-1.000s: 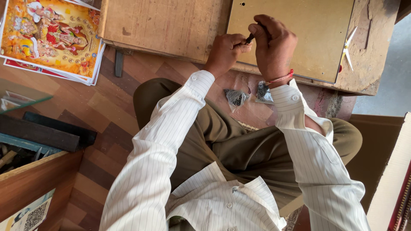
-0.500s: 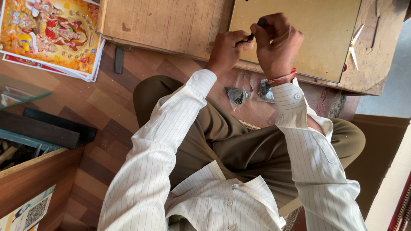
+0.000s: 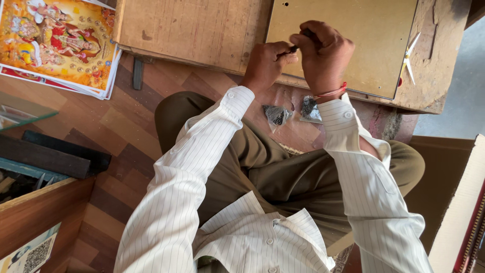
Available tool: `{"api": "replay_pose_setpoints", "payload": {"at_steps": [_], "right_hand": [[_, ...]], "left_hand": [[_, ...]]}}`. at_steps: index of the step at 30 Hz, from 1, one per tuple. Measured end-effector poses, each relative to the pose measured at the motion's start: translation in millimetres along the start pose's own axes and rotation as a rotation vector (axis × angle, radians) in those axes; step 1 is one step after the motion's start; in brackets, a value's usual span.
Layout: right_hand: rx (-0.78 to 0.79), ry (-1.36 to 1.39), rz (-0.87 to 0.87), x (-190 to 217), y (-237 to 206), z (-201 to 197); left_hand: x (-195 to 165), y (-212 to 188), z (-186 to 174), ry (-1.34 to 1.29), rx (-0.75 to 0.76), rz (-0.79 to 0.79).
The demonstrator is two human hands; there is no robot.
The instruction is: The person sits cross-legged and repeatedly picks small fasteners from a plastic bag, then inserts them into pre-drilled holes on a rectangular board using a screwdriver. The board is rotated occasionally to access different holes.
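- The left hand (image 3: 267, 63) is curled, and its fingers pinch one end of a small dark piece (image 3: 294, 49).
- The right hand (image 3: 326, 55) is curled too. Its fingers are closed tight at the other end of the dark piece, and they seem to grip it there.
- The dark piece sits between the two hands, right where the fingertips meet. It is too small to tell what it is.
- Both hands are held above the near edge of a flat tan board (image 3: 353, 40).
- The board lies on a low wooden worktop (image 3: 192, 30).
- A red thread (image 3: 331, 92) goes around the right wrist.
- Two small clear bags (image 3: 277, 115) with dark bits inside lie on the floor, just below the hands and near the knees.
- Small white scissors (image 3: 408, 59) lie on the worktop, right of the board.
- A stack of bright pictures (image 3: 58, 43) lies to the left on the wooden floor (image 3: 116, 136).
- A dark bar (image 3: 50, 154) and a wooden box (image 3: 40, 212) are at the lower left.
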State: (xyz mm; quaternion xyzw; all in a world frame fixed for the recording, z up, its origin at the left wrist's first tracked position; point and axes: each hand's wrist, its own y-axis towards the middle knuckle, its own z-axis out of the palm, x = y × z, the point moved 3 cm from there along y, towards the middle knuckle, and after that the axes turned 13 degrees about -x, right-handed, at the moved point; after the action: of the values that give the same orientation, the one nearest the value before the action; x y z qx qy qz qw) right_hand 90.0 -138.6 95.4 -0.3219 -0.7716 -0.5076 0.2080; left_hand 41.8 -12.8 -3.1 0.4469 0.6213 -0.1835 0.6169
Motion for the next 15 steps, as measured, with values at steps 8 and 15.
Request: {"api": "replay_pose_setpoints", "payload": {"at_steps": [8, 15], "right_hand": [[0.033, 0.133, -0.044, 20.7, -1.2, -4.1], [-0.02, 0.034, 0.009, 4.9, -3.8, -3.7]], "left_hand": [[4.0, 0.9, -0.2, -0.07, 0.016, -0.023], [2.2, -1.0, -1.5, -0.043, -0.001, 0.017]]}}
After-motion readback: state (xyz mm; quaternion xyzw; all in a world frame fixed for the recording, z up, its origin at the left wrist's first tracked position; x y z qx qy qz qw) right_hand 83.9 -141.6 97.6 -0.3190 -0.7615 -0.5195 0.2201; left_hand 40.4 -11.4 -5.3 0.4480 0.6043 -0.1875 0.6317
